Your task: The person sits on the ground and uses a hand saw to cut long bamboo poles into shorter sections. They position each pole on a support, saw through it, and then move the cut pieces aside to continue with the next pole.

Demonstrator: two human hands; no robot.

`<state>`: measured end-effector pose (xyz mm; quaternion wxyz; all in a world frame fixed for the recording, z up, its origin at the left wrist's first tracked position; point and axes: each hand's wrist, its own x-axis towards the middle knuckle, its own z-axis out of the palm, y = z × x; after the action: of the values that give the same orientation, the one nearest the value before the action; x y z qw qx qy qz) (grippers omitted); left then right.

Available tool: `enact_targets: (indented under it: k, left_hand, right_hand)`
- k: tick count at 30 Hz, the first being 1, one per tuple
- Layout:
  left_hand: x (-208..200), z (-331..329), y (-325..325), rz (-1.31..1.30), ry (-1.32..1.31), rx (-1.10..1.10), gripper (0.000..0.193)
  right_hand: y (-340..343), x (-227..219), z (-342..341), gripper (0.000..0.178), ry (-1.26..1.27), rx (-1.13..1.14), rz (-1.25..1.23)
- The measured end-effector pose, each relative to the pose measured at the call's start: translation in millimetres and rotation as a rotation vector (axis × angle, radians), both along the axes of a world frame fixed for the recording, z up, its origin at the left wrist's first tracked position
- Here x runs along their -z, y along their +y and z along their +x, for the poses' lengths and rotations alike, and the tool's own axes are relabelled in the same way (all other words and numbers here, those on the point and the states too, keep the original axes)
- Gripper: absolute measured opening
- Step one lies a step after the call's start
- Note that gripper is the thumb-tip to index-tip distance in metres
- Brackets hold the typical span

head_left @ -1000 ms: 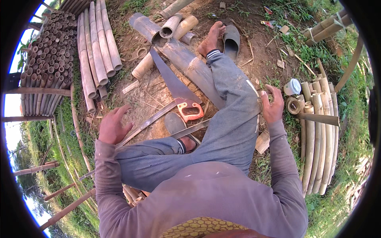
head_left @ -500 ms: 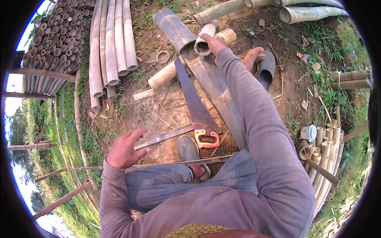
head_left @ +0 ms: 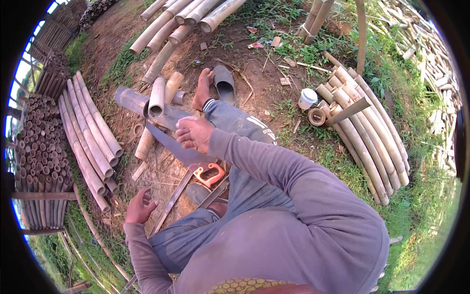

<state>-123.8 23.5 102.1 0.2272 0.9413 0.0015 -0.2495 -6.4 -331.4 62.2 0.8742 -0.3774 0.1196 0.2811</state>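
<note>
My right hand [head_left: 195,132] hovers over the split bamboo half, near the saw's blade, with its fingers loosely bent and nothing visible in them. Below it lies a handsaw [head_left: 183,148] with a dark blade and an orange handle. Past the hand, a short cut bamboo tube [head_left: 156,97] rests on the far end of a wide dark bamboo piece [head_left: 131,99]. A second, yellower tube [head_left: 173,87] is beside it. My left hand [head_left: 141,206] is held in the air by my left knee, empty, fingers curled but apart. A flat bamboo strip [head_left: 171,202] lies between that hand and the saw.
Long bamboo poles [head_left: 88,142] lie at the left, with more poles [head_left: 188,19] at the far side. On the right a bundle of bamboo [head_left: 364,132] has a machete blade [head_left: 348,111] across it, beside a white tub [head_left: 307,98]. My bare foot is near a loose clog [head_left: 224,84].
The view has swung to the right. My right hand has let go of the short bamboo tube and drawn back toward me. My left hand stays raised and empty, its fingers more curled.
</note>
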Motion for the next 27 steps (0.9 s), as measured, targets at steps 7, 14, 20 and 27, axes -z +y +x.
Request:
enact_targets:
  k: [7,14,20,27]
  left_hand:
    - [-22,-21,-18,-0.004,-0.193,0.042,0.067]
    - [-18,-31,2,0.163,-0.159,0.021,0.067]
    - [-13,-30,26,0.108,-0.059,-0.024,0.068]
    - [-18,-20,26,-0.064,-0.095,-0.056,0.064]
  right_hand:
    - [-42,51,16,0.044,0.098,0.039,-0.390]
    - [39,62,116,0.091,0.056,-0.072,-0.553]
    - [92,37,192,0.087,-0.096,-0.242,-0.715]
    - [79,12,106,0.053,0.090,-0.014,0.095]
